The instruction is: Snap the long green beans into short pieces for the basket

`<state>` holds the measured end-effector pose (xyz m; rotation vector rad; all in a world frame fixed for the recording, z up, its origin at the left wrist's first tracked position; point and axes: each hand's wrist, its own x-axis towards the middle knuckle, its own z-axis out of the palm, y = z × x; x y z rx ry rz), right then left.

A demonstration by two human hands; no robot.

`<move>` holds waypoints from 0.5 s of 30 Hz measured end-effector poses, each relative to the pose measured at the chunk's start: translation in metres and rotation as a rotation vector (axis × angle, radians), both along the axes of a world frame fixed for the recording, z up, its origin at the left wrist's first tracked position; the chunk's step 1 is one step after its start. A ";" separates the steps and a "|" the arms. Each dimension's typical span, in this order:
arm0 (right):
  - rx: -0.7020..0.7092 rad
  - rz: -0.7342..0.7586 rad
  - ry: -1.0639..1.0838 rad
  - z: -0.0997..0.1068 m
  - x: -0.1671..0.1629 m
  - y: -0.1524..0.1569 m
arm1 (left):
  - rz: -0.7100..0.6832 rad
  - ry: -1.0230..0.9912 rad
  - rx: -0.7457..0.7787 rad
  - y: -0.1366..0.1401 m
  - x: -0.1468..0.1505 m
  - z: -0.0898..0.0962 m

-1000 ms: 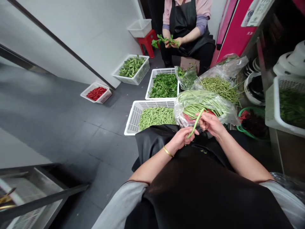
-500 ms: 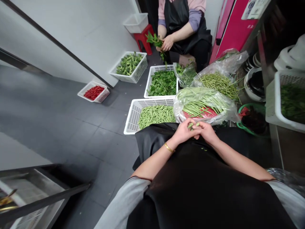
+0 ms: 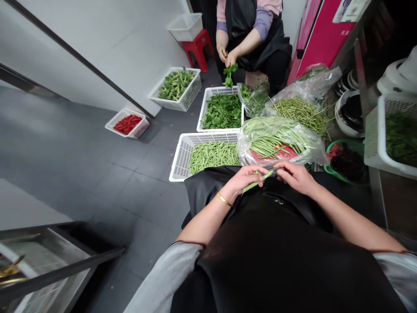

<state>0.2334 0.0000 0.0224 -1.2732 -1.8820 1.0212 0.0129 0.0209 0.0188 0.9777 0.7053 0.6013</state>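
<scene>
My left hand [image 3: 246, 178] is closed around green bean pieces [image 3: 256, 182], which stick out on both sides of the fingers over my lap. Just to its right, my right hand [image 3: 296, 177] has its fingers partly stretched and apart, with nothing visible in them. It lies by the near edge of a clear plastic bag [image 3: 312, 141] of long green beans [image 3: 265, 147], with something red among them. Left of the bag, short cut beans [image 3: 215, 157] fill a white perforated basket [image 3: 182, 158]. Small green scraps lie on my black apron [image 3: 293, 252].
Opposite, a co-worker's hands [image 3: 230, 57] hold leafy greens above a white basket [image 3: 200, 119] of leaves. Further left stand baskets of green stalks [image 3: 176, 84] and red peppers [image 3: 127, 124]. A green basin [image 3: 332, 171] and shelf basket [image 3: 379, 130] are at right; a metal rack [image 3: 97, 261] is lower left.
My hands have parted: the left moved slightly left with the bean pieces, the right moved right, away from them. The co-worker's hands and greens came lower, over the leaf basket.
</scene>
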 end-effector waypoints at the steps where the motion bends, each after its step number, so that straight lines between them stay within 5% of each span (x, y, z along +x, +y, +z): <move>1: 0.080 0.047 -0.090 0.003 0.001 0.001 | -0.009 0.000 0.004 0.000 0.000 0.000; 4: 0.203 0.198 -0.196 0.012 0.001 0.002 | -0.054 0.017 0.040 -0.001 -0.002 0.001; 7: 0.127 0.390 -0.159 0.018 0.003 0.001 | -0.209 0.092 0.129 -0.001 -0.005 0.003; 11: -0.279 0.474 0.097 0.012 -0.003 -0.008 | -0.356 0.179 0.261 -0.001 -0.007 0.008; 15: -0.719 0.184 0.669 -0.014 -0.027 -0.017 | -0.263 0.082 0.215 0.001 -0.007 0.002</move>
